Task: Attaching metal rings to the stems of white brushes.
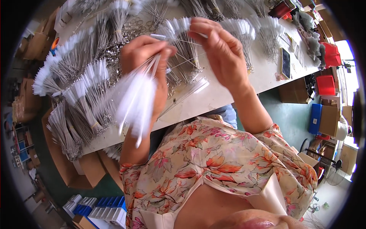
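My left hand (145, 53) is closed around a bunch of thin wire brushes (135, 101); their white bristle heads hang toward me, blurred by motion. To its right my right hand (223, 47) is raised over the table, fingers curled together. Thin wires (183, 40) run between the hands, and at least one brush's wire seems to reach into my right fingers, though the grip itself is partly hidden. Beneath the hands, bundles of similar brushes (190, 57) stand on the white table. A few loose brushes (187, 94) lie near its front edge.
Many brush bundles (82, 91) crowd the white table (225, 97) on the left, with more (268, 38) to the right. A dark flat device (285, 63) lies near the right end. Cardboard boxes (82, 177) and blue-and-white bins (101, 208) stand below left; red bins (326, 84) are at right.
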{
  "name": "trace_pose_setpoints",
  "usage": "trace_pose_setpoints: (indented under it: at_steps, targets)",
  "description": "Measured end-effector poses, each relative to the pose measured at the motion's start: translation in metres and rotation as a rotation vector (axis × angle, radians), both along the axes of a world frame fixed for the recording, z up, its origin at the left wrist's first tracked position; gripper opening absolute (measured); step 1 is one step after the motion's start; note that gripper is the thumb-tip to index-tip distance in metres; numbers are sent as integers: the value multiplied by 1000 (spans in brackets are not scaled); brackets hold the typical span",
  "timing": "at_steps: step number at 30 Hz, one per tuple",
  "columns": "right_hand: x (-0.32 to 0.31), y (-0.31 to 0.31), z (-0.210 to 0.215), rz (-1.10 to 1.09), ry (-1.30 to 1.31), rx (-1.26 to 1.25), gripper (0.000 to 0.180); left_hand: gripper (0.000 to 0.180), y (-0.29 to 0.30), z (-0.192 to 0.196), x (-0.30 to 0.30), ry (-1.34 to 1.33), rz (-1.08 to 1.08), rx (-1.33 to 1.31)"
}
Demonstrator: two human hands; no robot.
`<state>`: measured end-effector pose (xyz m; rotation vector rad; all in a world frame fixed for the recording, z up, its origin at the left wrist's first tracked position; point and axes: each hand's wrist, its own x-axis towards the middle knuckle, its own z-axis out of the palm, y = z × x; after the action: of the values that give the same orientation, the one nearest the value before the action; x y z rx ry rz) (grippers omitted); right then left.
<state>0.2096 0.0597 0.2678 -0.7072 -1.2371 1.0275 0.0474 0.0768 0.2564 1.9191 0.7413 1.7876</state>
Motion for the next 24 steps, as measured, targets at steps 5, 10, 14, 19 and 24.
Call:
trace_pose_setpoints:
  at_steps: [5, 10, 14, 19, 24]
  targets:
    - [-17, -11, -26, 325, 522, -534, 29, 9, -24, -16, 2, -141, -541, -377]
    - [-18, -3, -29, 369, 710, -535, 18, 36, -28, -37, -19, 396, -41, 140]
    - [-18, -16, 0, 364, -553, -413, 16, 90, -11, 1, -47, 102, -143, 2]
    - [-37, -31, -2, 487, -448, -300, 17, 85, -39, -2, -48, 85, -615, -466]
    - [-34, -36, 1, 653, -319, -526, 18, 17, -53, -17, -64, 145, -283, -318]
